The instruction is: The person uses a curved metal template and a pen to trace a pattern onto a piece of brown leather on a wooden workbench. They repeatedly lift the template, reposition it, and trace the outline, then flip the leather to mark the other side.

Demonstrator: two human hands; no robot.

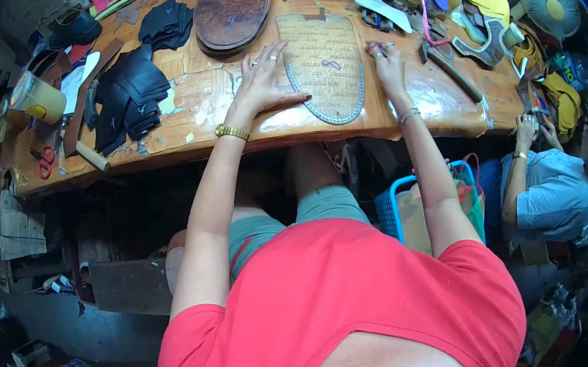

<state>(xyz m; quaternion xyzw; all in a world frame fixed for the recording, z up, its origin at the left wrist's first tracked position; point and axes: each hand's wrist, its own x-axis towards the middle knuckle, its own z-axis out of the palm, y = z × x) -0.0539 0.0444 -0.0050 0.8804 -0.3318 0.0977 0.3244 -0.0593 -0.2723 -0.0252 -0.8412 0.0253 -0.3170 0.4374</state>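
A pale tan, U-shaped template (329,89) with a rounded near end lies flat on the wooden table in front of me. Lines of writing cover it, and a stitched-looking dotted border follows its edge. My left hand (263,84) is open at its left side, fingers spread, the thumb reaching onto the template's edge. Close to the right edge, my right hand (389,65) is closed with its fingertips together; whatever they hold, if anything, is too small to make out. Beyond my left hand rests a stack of dark brown leather pieces (235,4) of similar rounded shape.
Black leather pieces (130,94), red-handled scissors (43,162) and a glue jar (38,97) occupy the table's left. A hammer (453,74) and yellow pieces (487,3) lie right, near a fan (548,1). A blue basket (389,214) stands below; a co-worker (551,181) sits far right.
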